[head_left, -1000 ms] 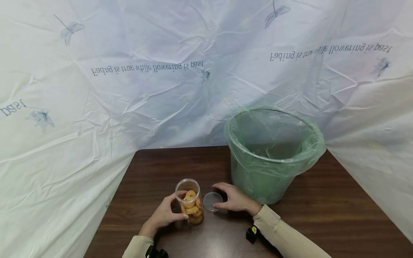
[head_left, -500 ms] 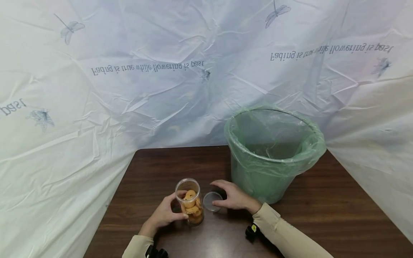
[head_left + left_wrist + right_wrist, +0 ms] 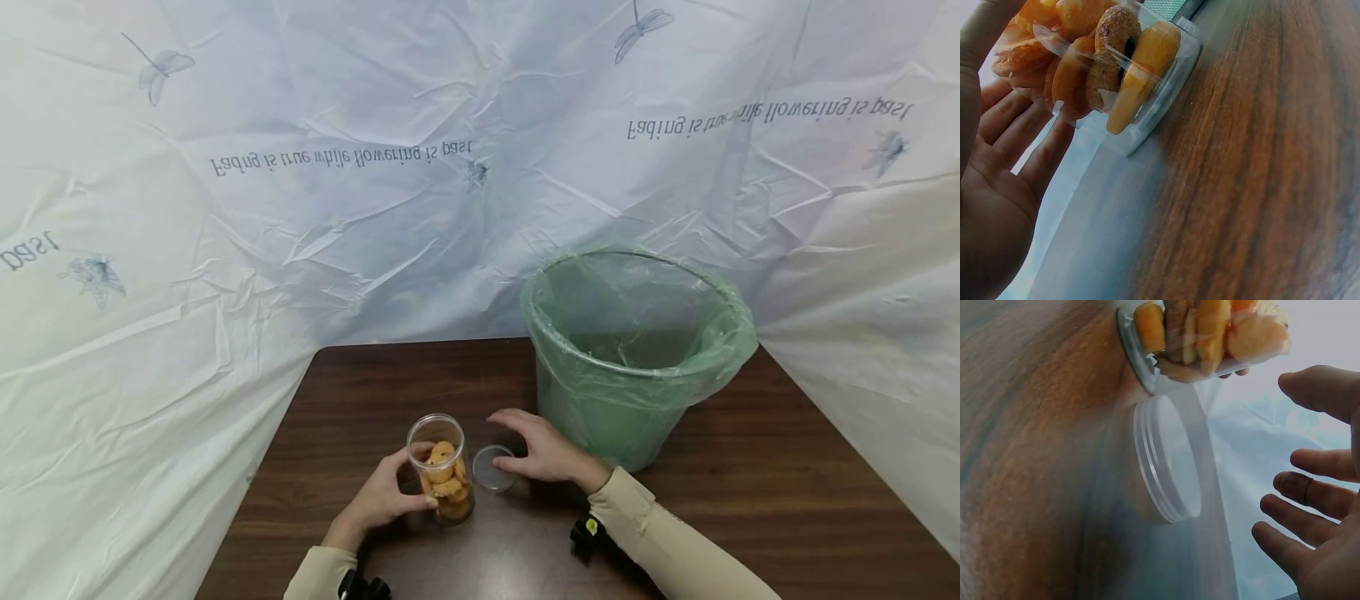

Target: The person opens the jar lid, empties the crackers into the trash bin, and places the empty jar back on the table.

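An uncovered clear jar with orange-brown cookies inside stands upright on the table. My left hand grips it from the left, thumb and fingers around its side. In the left wrist view the cookies show through the clear wall. Just right of the jar, a round transparent lid lies on the table. Over the lid's right edge my right hand hovers, holding nothing. Seen from the right wrist, its fingers are spread and apart from the lid.
A green mesh bin lined with a translucent green bag stands behind the right hand, close to it. Dark wood table lies under everything. Wrinkled white printed sheeting hangs at the back and both sides.
My right hand has risen slightly away from the lid, its fingers spreading wider. The left hand and the jar have stayed in place.
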Demonstrator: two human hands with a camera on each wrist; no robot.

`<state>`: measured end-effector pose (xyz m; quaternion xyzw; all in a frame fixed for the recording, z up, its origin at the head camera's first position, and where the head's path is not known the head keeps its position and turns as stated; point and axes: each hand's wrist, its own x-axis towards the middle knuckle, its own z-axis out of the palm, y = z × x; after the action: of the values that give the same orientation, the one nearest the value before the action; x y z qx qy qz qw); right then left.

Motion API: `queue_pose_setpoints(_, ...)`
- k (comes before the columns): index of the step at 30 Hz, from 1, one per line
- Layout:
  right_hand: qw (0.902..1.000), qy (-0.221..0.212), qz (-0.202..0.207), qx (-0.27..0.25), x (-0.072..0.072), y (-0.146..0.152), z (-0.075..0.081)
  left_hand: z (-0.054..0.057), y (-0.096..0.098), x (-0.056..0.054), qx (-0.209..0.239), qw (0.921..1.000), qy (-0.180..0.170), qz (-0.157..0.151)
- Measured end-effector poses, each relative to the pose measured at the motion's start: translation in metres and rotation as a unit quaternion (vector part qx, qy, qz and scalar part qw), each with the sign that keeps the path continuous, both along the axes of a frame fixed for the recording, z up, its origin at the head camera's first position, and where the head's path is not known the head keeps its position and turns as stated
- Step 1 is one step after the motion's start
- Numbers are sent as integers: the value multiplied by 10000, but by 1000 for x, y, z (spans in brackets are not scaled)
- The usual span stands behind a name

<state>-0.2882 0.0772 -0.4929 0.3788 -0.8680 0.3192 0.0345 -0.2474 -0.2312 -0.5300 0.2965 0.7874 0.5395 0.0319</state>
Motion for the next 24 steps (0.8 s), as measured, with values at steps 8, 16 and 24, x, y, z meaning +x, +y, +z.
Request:
queue_pose_setpoints(8, 9999, -116, 11, 55, 0, -1, 7, 0, 0, 0, -87, 9999, 67, 92)
queue_pose_setpoints(16, 9996, 149, 184, -119, 3, -2, 21, 0, 0, 0, -155, 9998, 83, 131)
queue_pose_setpoints(24, 9989, 273, 263, -277, 4, -3, 32, 0, 0, 0, 5, 10000, -8, 27)
